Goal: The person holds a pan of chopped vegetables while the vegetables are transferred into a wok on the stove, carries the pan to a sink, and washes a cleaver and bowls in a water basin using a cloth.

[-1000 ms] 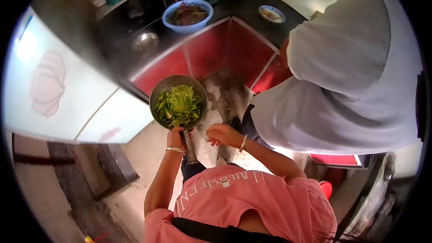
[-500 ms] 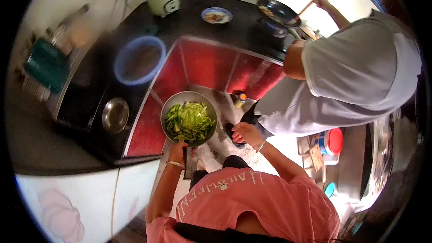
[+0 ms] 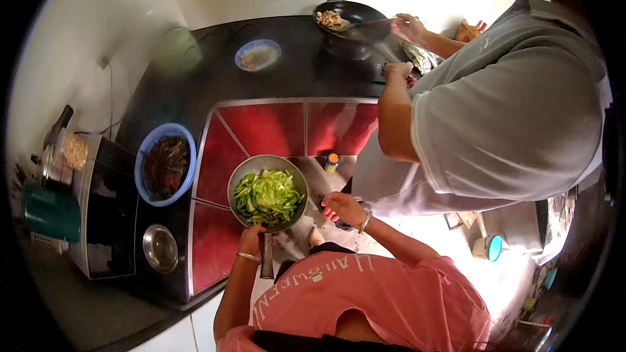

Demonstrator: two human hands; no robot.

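Observation:
My left hand (image 3: 252,240) is wrapped round the base of the handle of a grey pan (image 3: 299,173), which it holds level in front of my body. Sliced green vegetables (image 3: 267,195) lie heaped in the pan. To the right of the pan, my right hand (image 3: 343,208) hangs in the air with its fingers loosely curled, not touching the pan. Whether anything small is within those fingers is too small to tell. A bracelet circles each of my wrists.
A person (image 3: 502,111) at the right stirs food in a black wok (image 3: 365,14). The dark counter (image 3: 202,78) bears a blue-rimmed plate (image 3: 258,56), a blue basin (image 3: 142,169) of dark leaves and a metal bowl (image 3: 160,248). A jar (image 3: 332,161) stands on the floor.
The view has swung right, bringing the co-worker's wok and both of that person's hands into sight. My left hand still holds the pan, and my right hand stays beside it.

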